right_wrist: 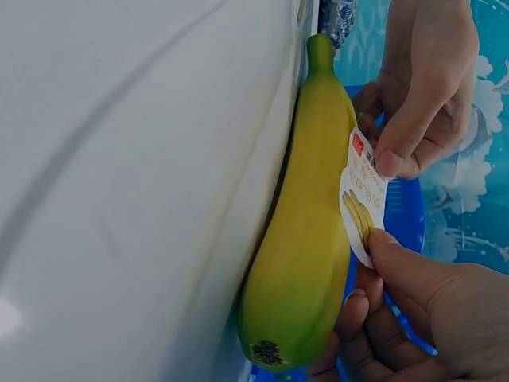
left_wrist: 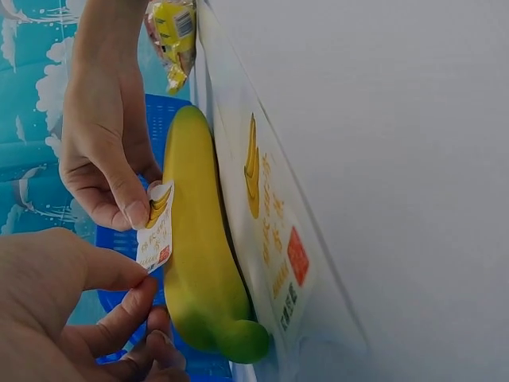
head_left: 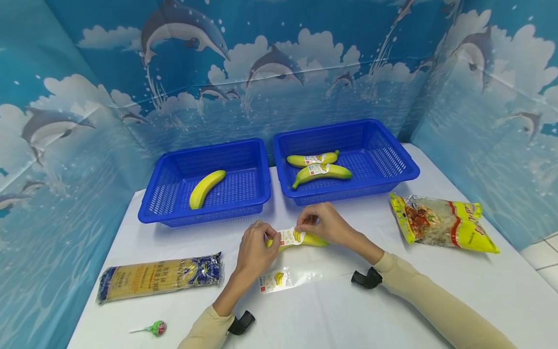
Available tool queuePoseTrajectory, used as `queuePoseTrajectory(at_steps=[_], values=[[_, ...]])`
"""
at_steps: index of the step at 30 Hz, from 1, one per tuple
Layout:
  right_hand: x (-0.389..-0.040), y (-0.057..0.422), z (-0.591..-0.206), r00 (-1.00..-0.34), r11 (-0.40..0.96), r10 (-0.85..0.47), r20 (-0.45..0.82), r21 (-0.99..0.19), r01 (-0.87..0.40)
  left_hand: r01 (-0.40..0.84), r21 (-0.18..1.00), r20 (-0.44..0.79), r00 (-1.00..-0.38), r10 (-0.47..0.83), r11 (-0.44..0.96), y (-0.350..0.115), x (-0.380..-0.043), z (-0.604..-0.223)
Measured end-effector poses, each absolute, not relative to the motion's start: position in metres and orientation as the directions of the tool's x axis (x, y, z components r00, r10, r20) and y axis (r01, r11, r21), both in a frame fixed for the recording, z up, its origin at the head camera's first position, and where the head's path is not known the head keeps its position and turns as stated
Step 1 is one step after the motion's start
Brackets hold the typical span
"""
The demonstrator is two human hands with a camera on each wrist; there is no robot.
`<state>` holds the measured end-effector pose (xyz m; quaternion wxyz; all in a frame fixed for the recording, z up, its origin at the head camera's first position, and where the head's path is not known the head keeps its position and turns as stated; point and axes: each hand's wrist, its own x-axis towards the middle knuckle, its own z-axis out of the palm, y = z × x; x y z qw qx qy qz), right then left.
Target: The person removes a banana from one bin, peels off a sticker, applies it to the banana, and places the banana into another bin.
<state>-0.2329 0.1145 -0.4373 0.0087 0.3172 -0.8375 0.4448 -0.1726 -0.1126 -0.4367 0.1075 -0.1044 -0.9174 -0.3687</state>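
Note:
A yellow banana with green ends (head_left: pixel 317 240) lies on the white table in front of the two baskets. My left hand (head_left: pixel 256 246) pinches one end of a white banana sticker (head_left: pixel 288 237), and my right hand (head_left: pixel 326 224) pinches its other end. In the left wrist view the sticker (left_wrist: pixel 157 227) lies along the side of the banana (left_wrist: pixel 195 231). The right wrist view shows the sticker (right_wrist: pixel 364 197) standing partly off the peel; how much of it touches is hard to tell. Just nearer to me lies a clear sheet bearing another banana sticker (head_left: pixel 279 279).
The left blue basket (head_left: pixel 150 201) holds one plain banana (head_left: pixel 207 189). Two labelled bananas (head_left: pixel 322 174) lie in the right blue basket (head_left: pixel 410 169). Packed spaghetti (head_left: pixel 161 277) and a lollipop (head_left: pixel 159 328) lie left, a yellow food bag (head_left: pixel 442 223) right. A dolphin-print curtain (head_left: pixel 279 106) stands behind.

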Motion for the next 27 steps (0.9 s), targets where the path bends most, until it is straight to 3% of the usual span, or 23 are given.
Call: queuePoseTrajectory(at_steps=[18, 27], values=[[-0.234, 0.113, -0.448, -0.757, 0.369, -0.537, 0.374, -0.703, -0.609, 0.272, 0.592, 0.302, -0.948, 0.104, 0.759, -0.114, -0.174, -0.445], [-0.235, 0.117, -0.448, -0.695, 0.326, -0.607, 0.385, -0.677, -0.660, 0.344, 0.591, 0.292, -0.934, 0.204, 0.730, -0.115, -0.172, -0.443]])
